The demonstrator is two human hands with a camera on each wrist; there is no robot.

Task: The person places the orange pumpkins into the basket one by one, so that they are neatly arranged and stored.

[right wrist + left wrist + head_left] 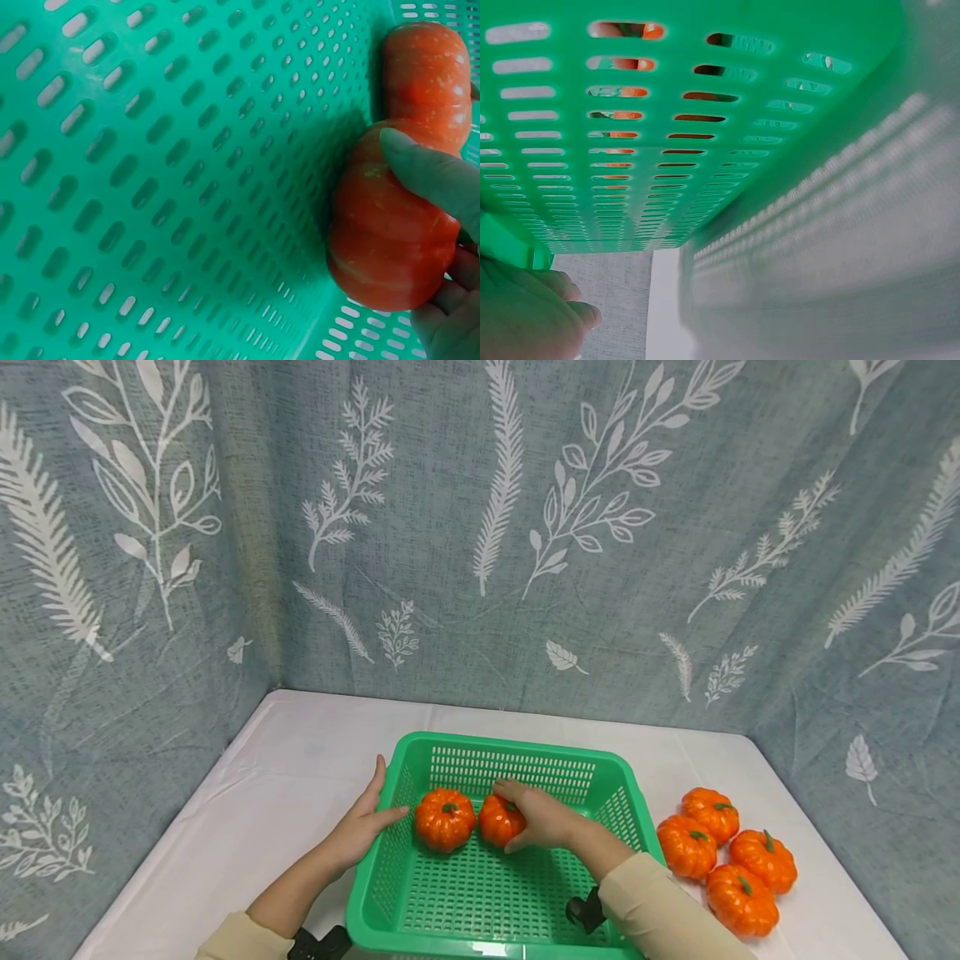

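Observation:
A green slotted plastic basket (491, 949) stands on the white-covered table. Inside it, toward the far left, sits a small orange pumpkin (446, 820) with a green stem. Just right of that one, a second pumpkin (498, 821) is gripped by my right hand (547, 817), thumb on the near side and fingers over the far side. In the right wrist view this held pumpkin (390, 232) appears close against the other pumpkin (427, 75). My left hand (362, 827) rests on the basket's left rim, its thumb over the edge and its fingers extended along the outside.
Several more orange pumpkins (738, 902) lie in a cluster on the table right of the basket. A grey-blue curtain (435, 527) with white leaf prints hangs behind and at both sides. The white tablecloth (300, 760) extends left of the basket.

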